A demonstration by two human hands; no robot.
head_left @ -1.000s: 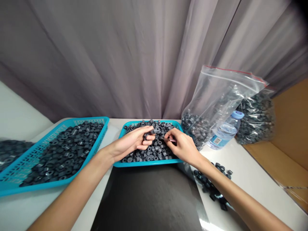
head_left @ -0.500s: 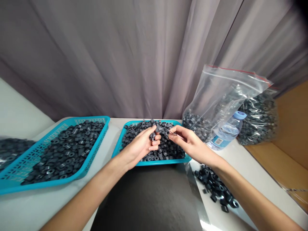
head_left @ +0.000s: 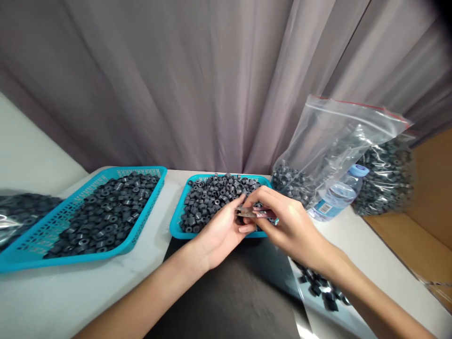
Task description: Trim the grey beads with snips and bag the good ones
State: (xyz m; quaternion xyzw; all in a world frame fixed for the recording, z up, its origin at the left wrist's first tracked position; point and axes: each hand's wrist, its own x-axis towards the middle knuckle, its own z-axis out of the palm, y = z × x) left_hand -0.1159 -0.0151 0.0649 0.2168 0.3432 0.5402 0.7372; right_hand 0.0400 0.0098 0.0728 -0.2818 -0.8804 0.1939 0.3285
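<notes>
Over the front right of the middle blue basket point(head_left: 176, 214), my two hands meet. My left hand point(head_left: 224, 230) is closed round a dark ring-shaped piece point(head_left: 240, 219), largely covered by fingers and tool. Pinched in my right hand point(head_left: 282, 216) is a small flat metal tool point(head_left: 249, 213) with a pinkish handle; its exact kind is unclear. The tool's tip lies against the piece in my left hand. Beneath and behind the hands, many loose grey ring pieces point(head_left: 212, 195) fill the basket.
A larger blue basket point(head_left: 150, 207) of dark rings stands left, beside a bag of pieces point(head_left: 28, 209). At right are a clear zip bag point(head_left: 328, 136), a water bottle point(head_left: 334, 195), another full bag point(head_left: 388, 179) and a cardboard box point(head_left: 434, 183). Loose dark pieces point(head_left: 323, 287) lie by a dark mat point(head_left: 226, 292).
My left hand has moved right. The right hand first drew back slightly with the tool, then came in against the left hand's piece. The view has shifted a little left.
</notes>
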